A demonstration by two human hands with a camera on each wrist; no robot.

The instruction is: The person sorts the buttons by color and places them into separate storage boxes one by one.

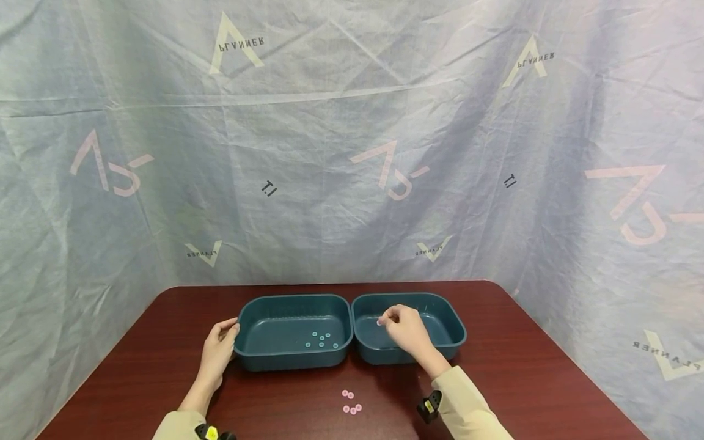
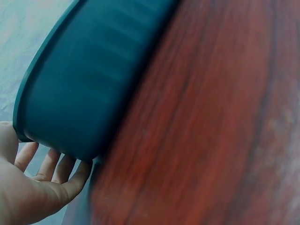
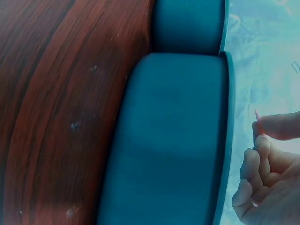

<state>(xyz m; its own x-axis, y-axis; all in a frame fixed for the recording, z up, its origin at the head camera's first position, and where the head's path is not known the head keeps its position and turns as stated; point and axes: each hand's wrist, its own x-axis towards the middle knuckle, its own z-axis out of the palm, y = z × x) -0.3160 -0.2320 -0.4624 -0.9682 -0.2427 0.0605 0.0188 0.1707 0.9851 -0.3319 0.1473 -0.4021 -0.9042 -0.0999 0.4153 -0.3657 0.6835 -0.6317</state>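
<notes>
My left hand (image 1: pixel 218 348) holds the left end of a dark teal plastic bin (image 1: pixel 291 360). In the left wrist view its fingers (image 2: pixel 70 180) lie against the outer end wall, with the thumb by the rim. Several small light-blue buttons (image 1: pixel 321 338) lie inside this bin, towards its right. Above the second teal bin (image 1: pixel 440 352), on the right, my right hand (image 1: pixel 407 330) pinches a small pink button (image 1: pixel 379 322) between thumb and index finger. That button shows edge-on as a thin pink sliver in the right wrist view.
Several pink buttons (image 1: pixel 352 408) lie in a loose cluster on the reddish-brown wooden table (image 1: pixel 291 403), in front of where the two bins meet. The bins stand side by side, rims touching. A grey printed cloth (image 1: pixel 324 201) hangs behind and around the table.
</notes>
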